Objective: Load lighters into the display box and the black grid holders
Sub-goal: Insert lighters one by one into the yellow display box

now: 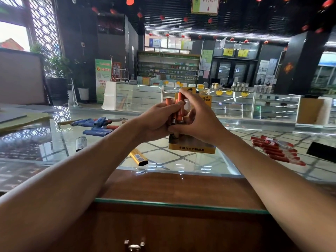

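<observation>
Glass countertop (45, 148): its near edge meets a wooden strip (172, 186) right under our forearms. Left part has blue lighters (96, 127) in a loose heap toward the far edge, one reddish one mixed in. Nearer us, a pale lighter (81, 143) lies alone; it has a printed label, too small to read. Bare glass all round it and on toward the left corner. A yellow lighter (139, 157) lies at an angle close to the near edge, black end toward us, blue label on its side, unreadable.

Middle: our left hand (156, 122) has its fingers wrapped round a bunch of orange lighters (175, 110), held upright with the metal ends down. Our right hand (200, 120) clamps the same bunch, fingers curled over the top ends, thumb at the lower ends. The bunch is in the air just above the yellow display box (190, 146), which stands on the glass mid-countertop with its back flap up behind our hands. Dark lettering on the box front and flap is blurred; we can't read it.

Open glass between the box and the red lighters (278, 150), which are spread in a row toward the right edge. A black flat thing (321, 151) at the right edge is cut by the frame; we can't tell what it is.
</observation>
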`<state>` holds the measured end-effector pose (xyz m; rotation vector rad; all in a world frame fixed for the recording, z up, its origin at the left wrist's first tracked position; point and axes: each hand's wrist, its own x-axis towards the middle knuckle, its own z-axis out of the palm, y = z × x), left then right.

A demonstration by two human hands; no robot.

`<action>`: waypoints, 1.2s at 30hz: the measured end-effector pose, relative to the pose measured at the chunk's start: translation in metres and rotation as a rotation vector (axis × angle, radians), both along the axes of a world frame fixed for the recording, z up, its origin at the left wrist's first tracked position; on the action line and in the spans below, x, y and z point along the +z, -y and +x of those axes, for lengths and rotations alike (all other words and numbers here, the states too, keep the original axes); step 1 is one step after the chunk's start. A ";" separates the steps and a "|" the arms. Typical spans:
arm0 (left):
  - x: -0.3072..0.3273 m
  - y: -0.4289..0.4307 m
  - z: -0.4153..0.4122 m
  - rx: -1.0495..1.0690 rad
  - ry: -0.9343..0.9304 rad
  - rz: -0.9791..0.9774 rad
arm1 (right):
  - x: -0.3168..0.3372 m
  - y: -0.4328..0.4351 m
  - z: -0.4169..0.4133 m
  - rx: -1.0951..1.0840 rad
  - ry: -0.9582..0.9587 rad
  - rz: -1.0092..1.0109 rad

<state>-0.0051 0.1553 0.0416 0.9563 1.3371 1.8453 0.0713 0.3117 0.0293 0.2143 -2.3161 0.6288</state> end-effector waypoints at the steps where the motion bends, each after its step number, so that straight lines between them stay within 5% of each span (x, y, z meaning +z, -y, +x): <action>1: -0.001 -0.001 -0.001 -0.003 0.017 -0.008 | 0.000 0.000 0.001 0.000 0.004 0.000; 9: -0.003 -0.005 -0.005 -0.087 0.173 -0.026 | -0.002 -0.002 -0.002 0.047 0.072 -0.021; 36: -0.002 0.002 -0.010 -0.245 0.210 -0.079 | 0.000 -0.002 0.000 0.109 0.023 0.019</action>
